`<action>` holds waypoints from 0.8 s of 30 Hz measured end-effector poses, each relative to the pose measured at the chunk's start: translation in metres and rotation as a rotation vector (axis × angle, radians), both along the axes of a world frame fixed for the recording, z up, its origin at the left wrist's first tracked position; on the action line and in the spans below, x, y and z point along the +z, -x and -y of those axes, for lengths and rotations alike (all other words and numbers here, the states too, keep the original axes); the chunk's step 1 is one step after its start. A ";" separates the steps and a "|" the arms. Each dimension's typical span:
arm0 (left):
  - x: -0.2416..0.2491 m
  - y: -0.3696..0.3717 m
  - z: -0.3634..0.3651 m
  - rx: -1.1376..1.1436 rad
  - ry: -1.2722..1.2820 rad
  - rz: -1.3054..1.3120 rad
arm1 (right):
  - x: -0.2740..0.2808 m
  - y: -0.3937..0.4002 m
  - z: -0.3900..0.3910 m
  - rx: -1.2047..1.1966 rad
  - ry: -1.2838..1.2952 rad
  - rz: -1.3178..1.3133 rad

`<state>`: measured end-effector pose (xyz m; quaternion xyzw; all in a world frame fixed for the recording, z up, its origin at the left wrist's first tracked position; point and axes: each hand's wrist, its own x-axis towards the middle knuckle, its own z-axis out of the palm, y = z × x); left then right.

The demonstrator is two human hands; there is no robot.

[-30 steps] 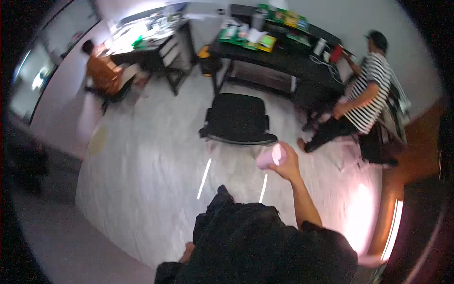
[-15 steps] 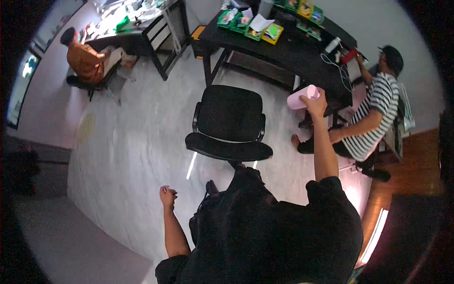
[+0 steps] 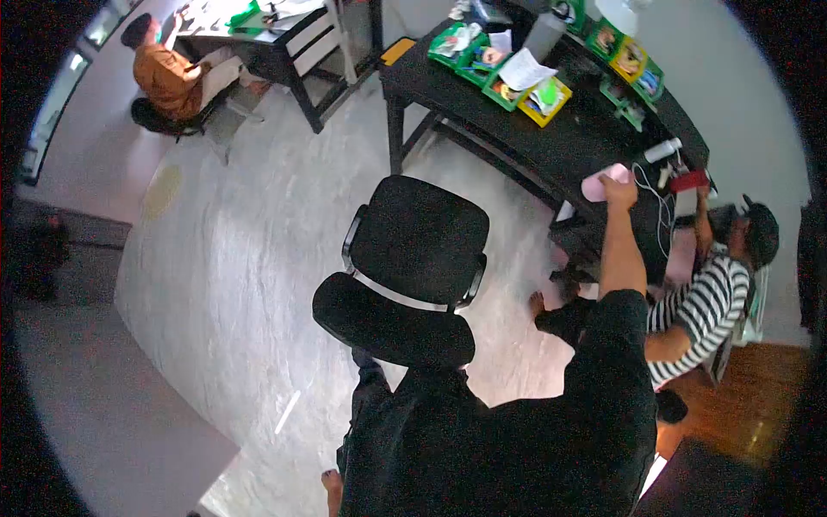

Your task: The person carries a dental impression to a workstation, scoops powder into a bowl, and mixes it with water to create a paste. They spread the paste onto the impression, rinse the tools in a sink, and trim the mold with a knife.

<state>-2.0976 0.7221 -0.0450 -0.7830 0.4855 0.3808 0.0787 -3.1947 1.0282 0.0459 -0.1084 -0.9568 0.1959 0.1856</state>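
My right hand [image 3: 619, 191] is closed round a pink cup [image 3: 594, 186], with the arm stretched forward. The cup lies tilted on its side in my grip and overlaps the near edge of the black table [image 3: 517, 146] in this view. A white cable [image 3: 662, 211] runs just right of the hand. Low in the view, my left hand [image 3: 331, 479] hangs beside my body, small and mostly out of sight, its fingers hard to make out. A black office chair [image 3: 418, 241] stands right in front of me.
Green and yellow bins [image 3: 543, 102] hold small items at the table's back, near a grey container [image 3: 544, 36]. A white bottle [image 3: 663, 150] lies further right. A person in a striped shirt [image 3: 711, 297] sits there, one hand at a red object [image 3: 689, 181]. Another person [image 3: 172, 82] sits far left.
My right hand has carried the cup forward and right, up to the table. I have come closer to the chair and table, and my left hand has dropped lower in view.
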 end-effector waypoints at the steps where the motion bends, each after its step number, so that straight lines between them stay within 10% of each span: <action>1: 0.010 -0.004 -0.013 -0.081 -0.004 0.086 | -0.005 0.006 -0.007 -0.017 0.005 0.020; 24: 0.025 0.129 0.056 0.237 0.027 -0.381 | 0.007 0.002 -0.033 0.004 -0.026 0.006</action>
